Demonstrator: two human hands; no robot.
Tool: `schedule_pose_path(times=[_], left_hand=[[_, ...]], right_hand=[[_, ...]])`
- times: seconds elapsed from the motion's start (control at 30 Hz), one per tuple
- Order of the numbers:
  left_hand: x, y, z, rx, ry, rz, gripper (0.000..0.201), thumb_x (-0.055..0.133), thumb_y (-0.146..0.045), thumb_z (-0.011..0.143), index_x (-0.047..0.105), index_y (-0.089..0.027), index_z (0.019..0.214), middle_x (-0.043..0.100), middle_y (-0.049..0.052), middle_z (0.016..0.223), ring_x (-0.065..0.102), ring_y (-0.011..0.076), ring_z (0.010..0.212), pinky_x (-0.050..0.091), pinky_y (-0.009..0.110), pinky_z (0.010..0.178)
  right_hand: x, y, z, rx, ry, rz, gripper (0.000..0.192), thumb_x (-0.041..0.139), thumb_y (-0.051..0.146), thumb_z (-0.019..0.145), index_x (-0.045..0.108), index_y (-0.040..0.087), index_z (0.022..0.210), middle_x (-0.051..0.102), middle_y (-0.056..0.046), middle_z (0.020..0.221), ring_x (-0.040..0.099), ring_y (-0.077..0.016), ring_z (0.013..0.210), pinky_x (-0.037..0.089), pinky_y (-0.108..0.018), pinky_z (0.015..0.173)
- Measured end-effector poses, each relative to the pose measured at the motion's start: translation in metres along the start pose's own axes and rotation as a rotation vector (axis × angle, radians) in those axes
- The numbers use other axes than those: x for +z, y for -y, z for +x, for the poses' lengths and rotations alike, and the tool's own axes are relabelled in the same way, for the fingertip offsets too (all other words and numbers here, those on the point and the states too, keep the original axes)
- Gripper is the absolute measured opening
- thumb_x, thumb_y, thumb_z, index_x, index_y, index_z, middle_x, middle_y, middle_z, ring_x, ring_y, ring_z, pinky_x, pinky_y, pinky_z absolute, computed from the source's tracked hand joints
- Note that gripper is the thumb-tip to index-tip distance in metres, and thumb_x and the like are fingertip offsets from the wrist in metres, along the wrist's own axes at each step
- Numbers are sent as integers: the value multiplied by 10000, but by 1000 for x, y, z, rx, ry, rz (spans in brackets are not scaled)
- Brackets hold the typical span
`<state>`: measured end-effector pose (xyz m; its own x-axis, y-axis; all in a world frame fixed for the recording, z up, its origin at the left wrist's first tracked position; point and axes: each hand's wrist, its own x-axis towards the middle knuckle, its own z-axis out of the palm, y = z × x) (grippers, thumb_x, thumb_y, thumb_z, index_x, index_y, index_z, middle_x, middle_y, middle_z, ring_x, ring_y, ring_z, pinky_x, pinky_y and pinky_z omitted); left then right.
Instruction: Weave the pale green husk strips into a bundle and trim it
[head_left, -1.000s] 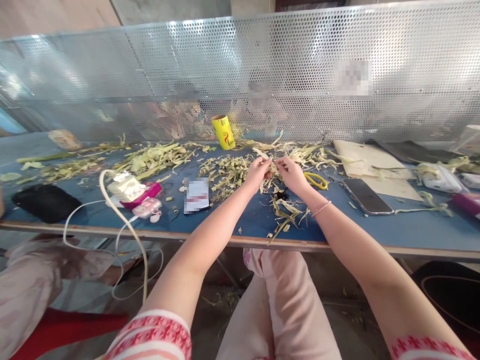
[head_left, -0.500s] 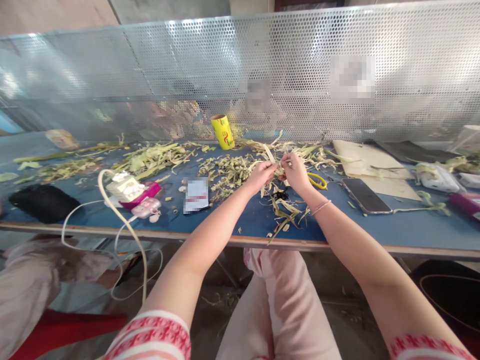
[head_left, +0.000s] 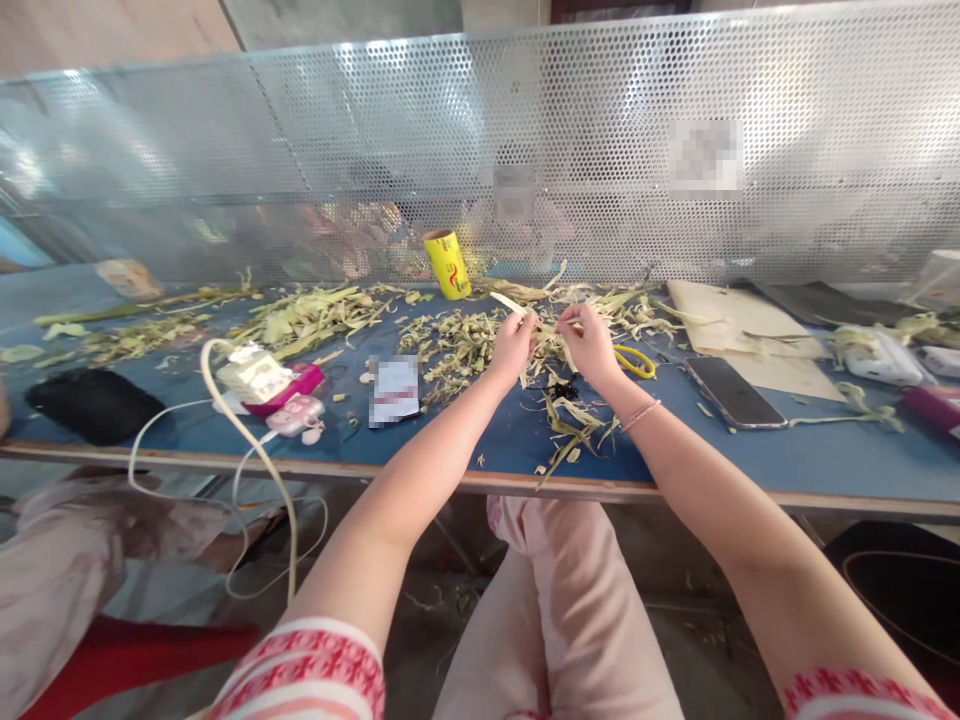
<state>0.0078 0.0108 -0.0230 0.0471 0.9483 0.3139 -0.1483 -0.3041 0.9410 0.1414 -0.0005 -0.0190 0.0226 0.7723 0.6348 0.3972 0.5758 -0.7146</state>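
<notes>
Over the table's middle, my left hand (head_left: 514, 345) is closed on a pale green plant strip (head_left: 507, 303), whose flat end sticks out up and to the left. Close by on the right, my right hand (head_left: 589, 345) has its fingers pinched together; what they hold is too small to make out. A narrow gap separates the hands. Beneath them lies a heap of curled plant scraps (head_left: 465, 345). A yellow ring (head_left: 636, 362), perhaps a tape roll, sits beside my right wrist, and a small black tangle (head_left: 561, 388) lies between my forearms.
A yellow printed tube (head_left: 448, 265) stands behind the heap, before a perforated metal screen (head_left: 337, 150). To the left are a power adapter with cables (head_left: 259, 375) and a black pouch (head_left: 94, 405). A phone (head_left: 735, 392) and cardboard (head_left: 795, 372) lie right.
My left hand has drawn slightly left and turned, away from my right hand. The strip's end now points left instead of upright. My right hand has barely moved.
</notes>
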Motion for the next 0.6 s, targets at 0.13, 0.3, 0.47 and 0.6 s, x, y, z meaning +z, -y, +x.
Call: schedule_pose_path(times=[0.13, 0.3, 0.47, 0.6], left_hand=[[-2, 1, 2, 7, -12, -16, 392, 545, -574, 820, 472, -195, 747, 302, -88, 413, 276, 44, 345, 182, 196, 397], [-2, -3, -2, -17, 167, -32, 333, 581, -501, 829, 544, -173, 783, 223, -108, 402, 223, 29, 327, 158, 185, 385], [0, -7, -7, -63, 271, 13, 262, 560, -410, 866, 585, -156, 808, 219, -115, 392, 200, 27, 318, 153, 180, 382], [0, -6, -6, -40, 291, 47, 272, 565, -417, 860, 588, -156, 785, 227, -113, 384, 207, 30, 319, 161, 185, 380]], right_hand=[[-1, 1, 0, 63, -6, 6, 108, 563, 268, 751, 512, 223, 835, 624, -25, 858, 549, -150, 674, 466, -343, 729], [-9, -3, 5, 53, -34, 16, 65, 539, 254, 741, 523, 212, 788, 630, -43, 865, 575, -184, 783, 464, -351, 750], [-12, -7, 8, 34, -76, -38, 43, 538, 229, 726, 529, 205, 760, 641, -34, 836, 579, -191, 828, 445, -368, 812], [-11, -12, 9, 36, -118, -33, 37, 554, 218, 725, 542, 199, 754, 642, -27, 818, 579, -186, 824, 432, -368, 834]])
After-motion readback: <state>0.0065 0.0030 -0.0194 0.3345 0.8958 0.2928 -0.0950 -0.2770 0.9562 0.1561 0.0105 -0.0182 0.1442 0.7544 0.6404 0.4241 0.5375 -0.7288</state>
